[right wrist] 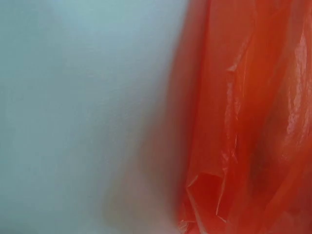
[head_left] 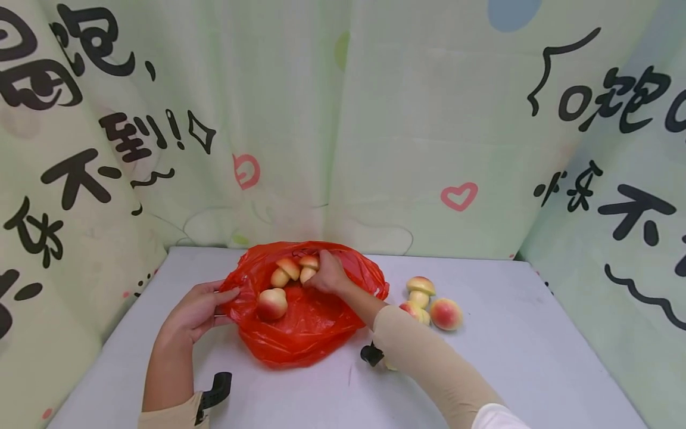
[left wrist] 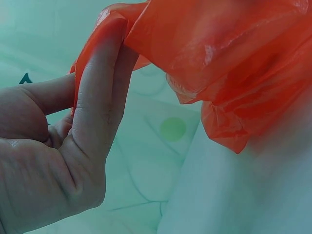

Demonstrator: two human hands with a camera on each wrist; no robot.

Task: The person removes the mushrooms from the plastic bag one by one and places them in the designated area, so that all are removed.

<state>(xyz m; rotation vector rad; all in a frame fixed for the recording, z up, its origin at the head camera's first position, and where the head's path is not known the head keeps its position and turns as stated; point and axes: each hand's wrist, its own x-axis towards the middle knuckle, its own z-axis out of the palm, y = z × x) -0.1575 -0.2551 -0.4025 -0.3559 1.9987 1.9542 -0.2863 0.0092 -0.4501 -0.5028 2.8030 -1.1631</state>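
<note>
A red plastic bag (head_left: 305, 345) lies spread open on the table. My left hand (head_left: 195, 310) pinches its left edge between thumb and fingers, and the left wrist view shows the film (left wrist: 204, 44) drawn over the fingertips. Inside the bag, my right hand (head_left: 328, 275) grips a toy mushroom (head_left: 308, 268) with a reddish cap. Another toy mushroom (head_left: 286, 271) lies just left of it, and a toy peach (head_left: 272, 304) sits nearer the front. Only the bag's outer side (right wrist: 234, 117) and the table appear in the right wrist view.
Right of the bag, a toy mushroom (head_left: 420, 292) and two toy peaches, one (head_left: 446, 314) in full view, stand on the white table (head_left: 514, 357). The right forearm partly covers the other peach (head_left: 415, 311). Printed curtains (head_left: 386, 149) enclose the table's back and sides.
</note>
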